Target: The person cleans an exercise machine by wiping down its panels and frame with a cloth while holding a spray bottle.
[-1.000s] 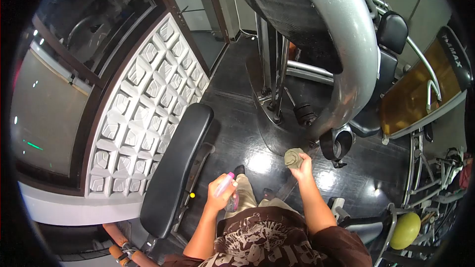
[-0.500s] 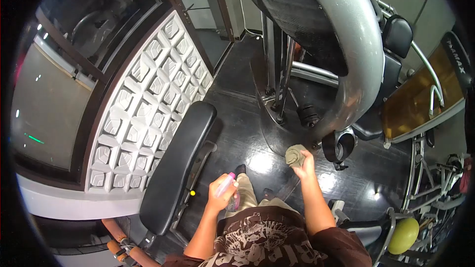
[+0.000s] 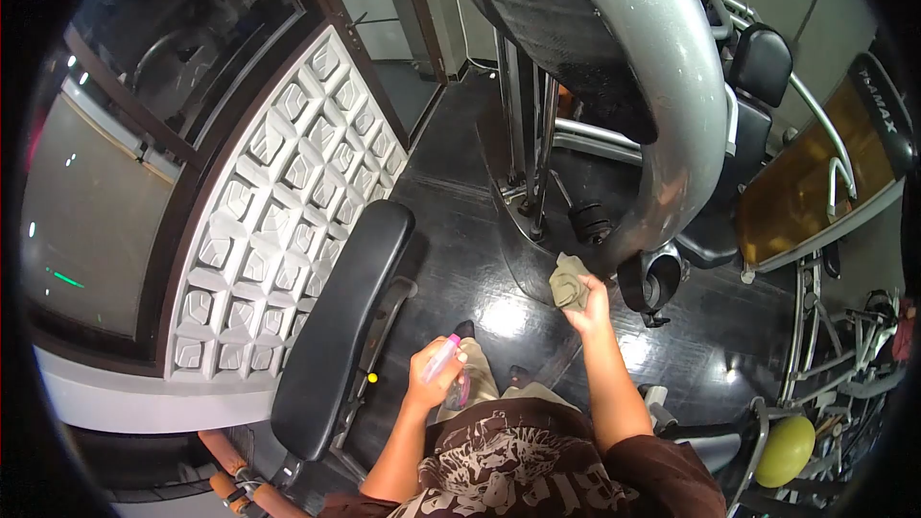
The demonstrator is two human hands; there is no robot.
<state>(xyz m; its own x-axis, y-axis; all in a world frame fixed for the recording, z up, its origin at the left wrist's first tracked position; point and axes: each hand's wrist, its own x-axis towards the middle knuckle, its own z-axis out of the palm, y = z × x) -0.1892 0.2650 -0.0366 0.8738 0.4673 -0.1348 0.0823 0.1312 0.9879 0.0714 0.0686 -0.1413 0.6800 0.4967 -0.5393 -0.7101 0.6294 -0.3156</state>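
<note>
Olive-green cloth sits bunched in my right hand, gripped at its lower edge with its top fold loose, held above the glossy black floor. My left hand is wrapped around a pink-topped spray bottle, near my lap. The padded black bench stands to my left; the silver machine frame curves up ahead on my right.

With the cloth pinched at one end only, I judge it could slip or unfold and snag on the black holder just beside it. A careless squeeze of the bottle might wet that shiny floor and make it slick underfoot, and reaching right without looking could knock my knuckles against the frame.
</note>
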